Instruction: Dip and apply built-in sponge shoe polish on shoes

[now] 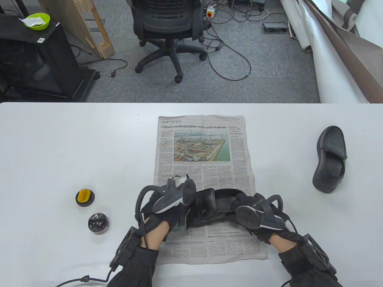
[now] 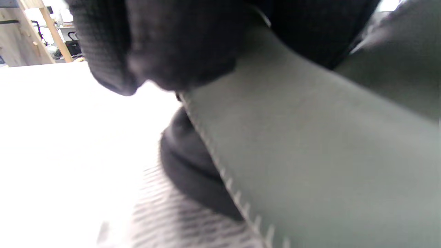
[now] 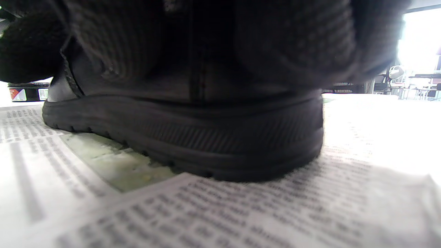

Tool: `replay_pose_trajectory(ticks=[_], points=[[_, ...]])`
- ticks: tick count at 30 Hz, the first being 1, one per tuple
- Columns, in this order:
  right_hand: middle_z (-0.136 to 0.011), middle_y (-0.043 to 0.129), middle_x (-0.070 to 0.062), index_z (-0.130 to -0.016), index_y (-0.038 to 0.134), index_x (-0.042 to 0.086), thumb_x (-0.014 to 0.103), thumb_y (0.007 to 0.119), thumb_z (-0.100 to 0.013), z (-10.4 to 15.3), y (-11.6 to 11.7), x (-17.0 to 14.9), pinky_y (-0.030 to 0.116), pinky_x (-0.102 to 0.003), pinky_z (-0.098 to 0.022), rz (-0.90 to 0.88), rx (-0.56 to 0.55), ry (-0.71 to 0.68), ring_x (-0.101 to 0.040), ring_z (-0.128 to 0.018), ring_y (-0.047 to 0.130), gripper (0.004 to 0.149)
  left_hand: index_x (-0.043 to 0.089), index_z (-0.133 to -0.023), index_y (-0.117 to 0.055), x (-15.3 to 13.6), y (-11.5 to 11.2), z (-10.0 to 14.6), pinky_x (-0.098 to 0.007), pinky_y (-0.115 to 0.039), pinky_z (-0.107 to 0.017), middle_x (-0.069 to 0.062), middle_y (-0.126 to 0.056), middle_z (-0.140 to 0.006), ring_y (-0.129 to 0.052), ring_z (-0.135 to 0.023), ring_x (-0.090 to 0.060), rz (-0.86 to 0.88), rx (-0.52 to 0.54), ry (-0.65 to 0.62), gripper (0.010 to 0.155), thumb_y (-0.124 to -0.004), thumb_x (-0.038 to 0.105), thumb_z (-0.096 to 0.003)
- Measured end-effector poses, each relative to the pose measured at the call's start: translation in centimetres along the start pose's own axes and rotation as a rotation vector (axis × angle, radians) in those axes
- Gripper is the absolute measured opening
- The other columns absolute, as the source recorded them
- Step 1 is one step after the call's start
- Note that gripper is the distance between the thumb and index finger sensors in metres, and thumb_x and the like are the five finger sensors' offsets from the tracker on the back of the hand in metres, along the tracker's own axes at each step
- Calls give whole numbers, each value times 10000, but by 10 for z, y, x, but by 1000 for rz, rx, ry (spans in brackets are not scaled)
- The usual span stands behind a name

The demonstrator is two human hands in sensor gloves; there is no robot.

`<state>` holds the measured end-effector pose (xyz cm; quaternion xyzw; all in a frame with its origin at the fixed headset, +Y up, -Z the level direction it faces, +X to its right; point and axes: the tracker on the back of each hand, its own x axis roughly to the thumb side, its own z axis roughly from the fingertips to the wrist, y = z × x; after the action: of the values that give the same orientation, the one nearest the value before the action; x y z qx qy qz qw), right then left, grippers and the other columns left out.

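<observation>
Off the table, on the carpet
A black office chair (image 1: 167, 33), loose cables (image 1: 230, 59) and a green bowl (image 1: 37, 21) on a dark cabinet (image 1: 45, 62) are seen.

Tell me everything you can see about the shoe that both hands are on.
The black shoe looks like smooth leather, with a ribbed, treaded rubber sole and pale stitching along a seam. It lies crosswise on the near part of the newspaper, sole down, opening up. The left hand covers one end; the right hand holds the other end, its gloved fingers curled over the upper.
</observation>
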<state>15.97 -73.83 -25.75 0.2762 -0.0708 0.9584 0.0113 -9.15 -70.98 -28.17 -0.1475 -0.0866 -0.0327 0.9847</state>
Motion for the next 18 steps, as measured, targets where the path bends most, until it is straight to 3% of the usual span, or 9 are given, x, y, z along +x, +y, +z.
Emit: replay_pose_trajectory(ticks=[5, 9, 13, 16, 18], points=[[-662, 864, -5, -592, 891, 276, 590, 802, -310, 0, 0, 0, 875, -380, -435, -1, -2, 2, -96, -212, 956, 431, 324, -936, -752, -18, 1, 0, -427, -868, -542, 46, -1013, -574, -998, -191, -54, 32, -92, 65, 538, -888, 458, -432], [-663, 864, -5, -591, 891, 276, 590, 802, -311, 0, 0, 0, 875, -381, -435, -2, -2, 2, -97, -214, 956, 429, 310, -936, -756, 0, 5, 5, -418, -875, -534, 42, -1014, -566, -996, -185, -43, -20, 43, 24, 535, -880, 454, -436], [-663, 864, -6, -591, 891, 277, 590, 802, -310, 0, 0, 0, 875, -382, -435, 2, 0, 6, -97, -214, 958, 429, 324, -937, -746, 39, 14, 17, -424, -871, -538, 44, -1006, -571, -994, -191, -51, 178, 259, -138, 536, -873, 447, -431], [-664, 864, -5, -591, 892, 277, 591, 802, -308, 0, 0, 0, 875, -381, -435, -1, 0, 4, -97, -215, 958, 432, 330, -930, -753, 57, 16, 19, -424, -872, -537, 41, -1013, -566, -998, -187, -56, 272, 286, -183, 533, -880, 447, -426], [-663, 864, -5, -591, 891, 276, 590, 803, -309, 0, 0, 0, 875, -381, -435, -3, 0, 3, -97, -215, 957, 431, 343, -925, -755, 68, 10, 18, -419, -872, -543, 43, -1018, -575, -1005, -194, -56, 238, 208, -244, 523, -879, 452, -429]])
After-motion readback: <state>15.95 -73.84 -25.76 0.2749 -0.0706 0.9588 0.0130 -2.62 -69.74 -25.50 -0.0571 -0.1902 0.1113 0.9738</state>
